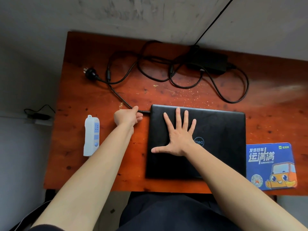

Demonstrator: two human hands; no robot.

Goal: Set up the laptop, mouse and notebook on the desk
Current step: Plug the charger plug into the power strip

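A black laptop (221, 147) lies with its lid down near the front edge of the wooden desk (106, 164). My right hand (178, 135) rests flat on the lid with fingers spread. My left hand (128, 116) pinches the charger cable's plug (144, 112) right at the laptop's back left corner. The black cable (120, 95) runs back across the desk in loops to a power brick (208, 61) and a loose wall plug (90, 73). A blue mouse pad (270, 165) with an orange cartoon truck lies to the right of the laptop. No mouse or notebook is in view.
A white and blue power strip (92, 135) lies at the desk's left edge. Another black cable (215, 19) hangs along the grey wall behind. A dark adapter (39, 115) lies on the floor to the left. My lap is under the front edge.
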